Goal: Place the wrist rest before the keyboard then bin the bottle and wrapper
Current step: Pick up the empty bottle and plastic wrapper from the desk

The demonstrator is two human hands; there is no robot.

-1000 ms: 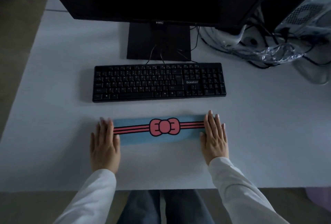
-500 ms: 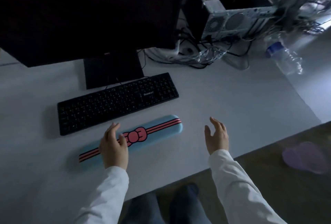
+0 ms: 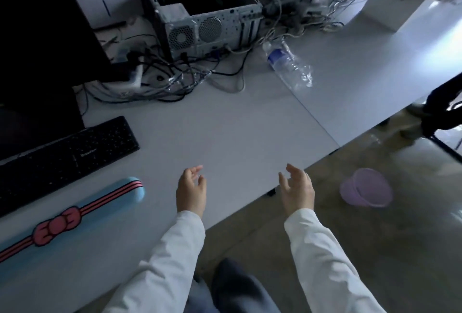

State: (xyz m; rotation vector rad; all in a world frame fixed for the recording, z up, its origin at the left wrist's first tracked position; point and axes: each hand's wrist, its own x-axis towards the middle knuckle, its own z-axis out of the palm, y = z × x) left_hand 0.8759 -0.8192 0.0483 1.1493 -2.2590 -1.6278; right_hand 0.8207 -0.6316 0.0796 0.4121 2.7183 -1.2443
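The white desk (image 3: 237,125) is taking up most of what I am seeing, and everything else is sitting in relation to it. At the back of the desk an open computer case (image 3: 207,12) is standing with a tangle of cables (image 3: 160,82) spilling out in front of it. Along the desk's left side a dark monitor (image 3: 42,45) is looming, and a black keyboard (image 3: 62,160) is lying in front of it. The blue wrist rest (image 3: 72,215) with its pink bow is lying just in front of the keyboard, roughly parallel to it, near the desk's front edge. A lilac bin (image 3: 366,187) is sitting on the floor just off the desk's right front edge. Far back on the desk, to the right of the computer case, a clear plastic bottle (image 3: 287,65) is lying on its side, well apart from both hands. The person's left hand (image 3: 191,192) is hovering over the desk's front part, fingers loosely curled and holding nothing. The right hand (image 3: 297,190) is hanging over the desk's edge, fingers spread and empty too. I cannot make out the wrapper for certain among the cables.
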